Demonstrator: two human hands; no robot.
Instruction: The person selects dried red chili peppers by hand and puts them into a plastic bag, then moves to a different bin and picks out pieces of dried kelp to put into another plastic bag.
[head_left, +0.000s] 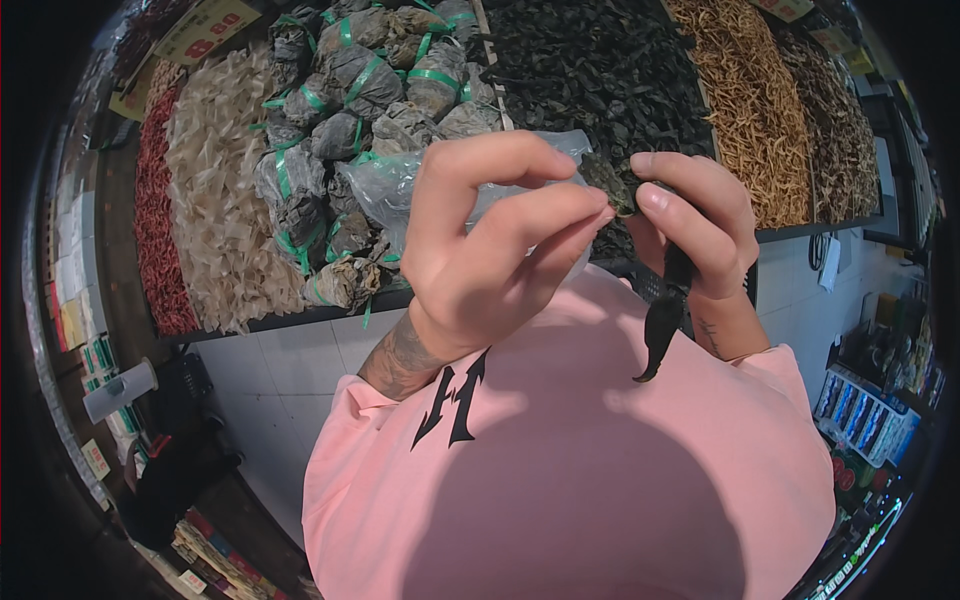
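In front of my chest, both hands are raised close together over the display of dried goods. My left hand (487, 232) pinches the edge of a wrinkled dark green piece of dried food (609, 184), perhaps seaweed, between thumb and fingers. On its other side, my right hand (686, 217) has its fingertips curled at the same piece. A long black strip (661, 330) hangs down from my right hand, its tip curling near my pink shirt. Behind my left hand is a clear plastic bag (386, 191), partly hidden by the fingers; what holds it cannot be seen.
Beyond my hands lies a bin of black dried strips (600, 67). Grey bundles tied with green tape (360, 75) and pale translucent flakes (225, 187) lie to the left. Golden dried strips (742, 105) lie right. A person in dark clothes (169, 480) is at lower left.
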